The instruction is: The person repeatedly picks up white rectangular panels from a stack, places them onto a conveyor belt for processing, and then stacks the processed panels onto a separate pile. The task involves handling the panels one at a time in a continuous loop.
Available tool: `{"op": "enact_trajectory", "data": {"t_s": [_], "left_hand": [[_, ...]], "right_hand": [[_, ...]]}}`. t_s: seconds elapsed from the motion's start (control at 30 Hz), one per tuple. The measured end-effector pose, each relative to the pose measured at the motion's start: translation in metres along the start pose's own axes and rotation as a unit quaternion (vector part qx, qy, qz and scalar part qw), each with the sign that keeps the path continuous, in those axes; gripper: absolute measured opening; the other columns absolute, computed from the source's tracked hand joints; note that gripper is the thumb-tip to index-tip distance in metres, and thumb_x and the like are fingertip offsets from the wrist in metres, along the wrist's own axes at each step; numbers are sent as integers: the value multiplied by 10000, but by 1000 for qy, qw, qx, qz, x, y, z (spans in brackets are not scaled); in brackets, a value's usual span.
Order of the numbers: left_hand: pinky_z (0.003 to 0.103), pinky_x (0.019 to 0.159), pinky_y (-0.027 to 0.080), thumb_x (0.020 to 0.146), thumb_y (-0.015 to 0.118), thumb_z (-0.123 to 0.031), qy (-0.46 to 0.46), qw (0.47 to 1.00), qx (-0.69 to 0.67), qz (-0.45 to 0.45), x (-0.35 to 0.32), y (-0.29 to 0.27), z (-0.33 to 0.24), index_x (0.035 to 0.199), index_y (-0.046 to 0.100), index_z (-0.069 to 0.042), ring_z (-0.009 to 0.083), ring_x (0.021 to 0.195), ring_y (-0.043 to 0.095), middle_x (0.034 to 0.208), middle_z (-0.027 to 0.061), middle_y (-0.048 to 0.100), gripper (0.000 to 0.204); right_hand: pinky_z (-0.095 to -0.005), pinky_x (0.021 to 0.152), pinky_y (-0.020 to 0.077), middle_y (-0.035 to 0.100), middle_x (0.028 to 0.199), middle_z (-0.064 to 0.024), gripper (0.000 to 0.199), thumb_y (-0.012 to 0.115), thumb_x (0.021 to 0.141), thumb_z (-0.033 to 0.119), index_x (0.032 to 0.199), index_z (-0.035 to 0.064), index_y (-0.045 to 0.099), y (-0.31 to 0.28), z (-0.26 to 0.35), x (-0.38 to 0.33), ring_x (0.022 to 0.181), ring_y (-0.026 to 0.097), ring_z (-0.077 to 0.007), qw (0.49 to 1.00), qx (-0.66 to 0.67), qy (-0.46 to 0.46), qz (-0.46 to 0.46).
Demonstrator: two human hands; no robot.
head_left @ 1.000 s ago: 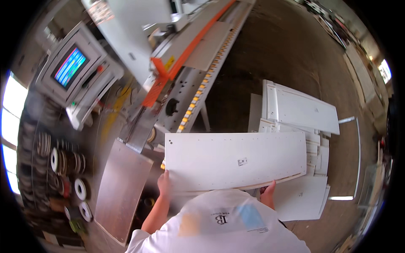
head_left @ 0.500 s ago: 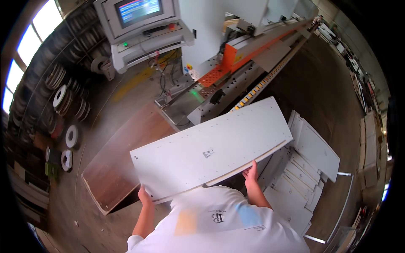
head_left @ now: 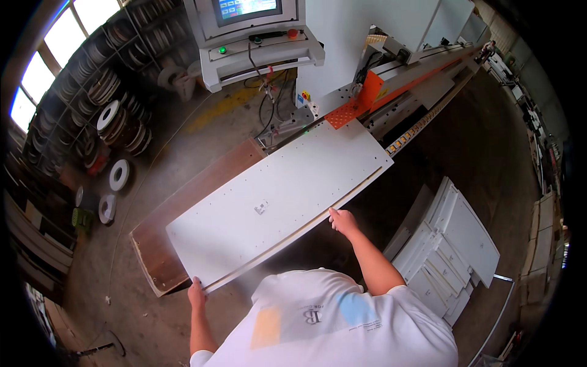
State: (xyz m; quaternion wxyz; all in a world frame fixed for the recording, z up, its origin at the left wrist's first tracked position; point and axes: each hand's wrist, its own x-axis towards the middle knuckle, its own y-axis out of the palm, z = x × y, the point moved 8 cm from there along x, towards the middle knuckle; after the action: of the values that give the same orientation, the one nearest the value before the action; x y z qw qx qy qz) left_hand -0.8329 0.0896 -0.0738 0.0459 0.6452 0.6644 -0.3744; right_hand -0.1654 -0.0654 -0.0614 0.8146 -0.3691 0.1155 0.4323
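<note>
A long white board (head_left: pixel 287 202) slants from near left up to the far right, with small holes along its edges, a printed label and a groove along its near edge. Its far end lies at the machine's infeed, beside the orange guard (head_left: pixel 361 101). My left hand (head_left: pixel 196 293) grips the board's near left corner, thumb on top. Further along the near edge, my right hand (head_left: pixel 343 221) is closed on the board, its fingertips partly hidden beneath. Under the board's left part is a brown wooden surface (head_left: pixel 202 186).
A control panel with a screen (head_left: pixel 254 37) stands at the far left of the machine. A stack of white boards (head_left: pixel 449 251) is at my right, by a metal frame (head_left: pixel 498 312). Rolls of edge banding (head_left: pixel 119 174) lie on the floor and fill racks at left.
The board has swung and moved forward; its far end now reaches the machine by the orange guard. Both hands went with it, still gripping. The view has shifted too.
</note>
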Motion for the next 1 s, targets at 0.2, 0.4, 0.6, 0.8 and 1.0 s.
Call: {"op": "enact_trajectory", "data": {"t_s": [0.2, 0.4, 0.6, 0.8, 1.0], "left_hand": [[300, 416, 363, 984, 508, -513, -7, 998, -49, -29, 7, 12, 1, 887, 653, -11, 132, 507, 503, 661, 35, 567, 531], [286, 409, 357, 992, 484, -526, -15, 998, -51, -41, -2, 18, 3, 844, 624, -32, 131, 502, 513, 671, 32, 573, 534], [284, 392, 370, 996, 480, -524, -35, 998, -37, -26, -11, 16, -8, 828, 607, -30, 146, 432, 501, 604, 43, 543, 538], [284, 390, 364, 1001, 499, -489, 5, 998, -34, -51, -19, 8, 5, 787, 610, -43, 140, 401, 468, 544, 30, 495, 507], [282, 402, 339, 1006, 514, -434, 54, 993, -25, -103, 1, 1, 35, 735, 627, -53, 116, 411, 428, 558, -8, 477, 481]], "right_hand": [[-285, 486, 395, 553, 564, -27, 495, 558, 969, 450, 729, 23, 631, 1, 18, 20, 478, 474, -114, 993, 116, 22, 7], [-265, 492, 390, 551, 578, -22, 495, 555, 975, 451, 740, 22, 627, -1, 11, 20, 495, 474, -101, 993, 116, 8, -14], [-255, 568, 460, 638, 725, -25, 379, 575, 983, 386, 895, 24, 648, 3, 15, 0, 593, 555, -83, 968, 248, 34, -24], [-304, 897, 484, 614, 1277, -98, 549, 618, 970, 368, 1345, -19, 512, 18, 16, -46, 1128, 613, -174, 923, 383, -22, -34], [-402, 1159, 261, 326, 1568, -146, 705, 522, 1019, 355, 1531, -23, 218, 33, 32, -61, 1466, 300, -254, 872, 486, -35, 55]]}}
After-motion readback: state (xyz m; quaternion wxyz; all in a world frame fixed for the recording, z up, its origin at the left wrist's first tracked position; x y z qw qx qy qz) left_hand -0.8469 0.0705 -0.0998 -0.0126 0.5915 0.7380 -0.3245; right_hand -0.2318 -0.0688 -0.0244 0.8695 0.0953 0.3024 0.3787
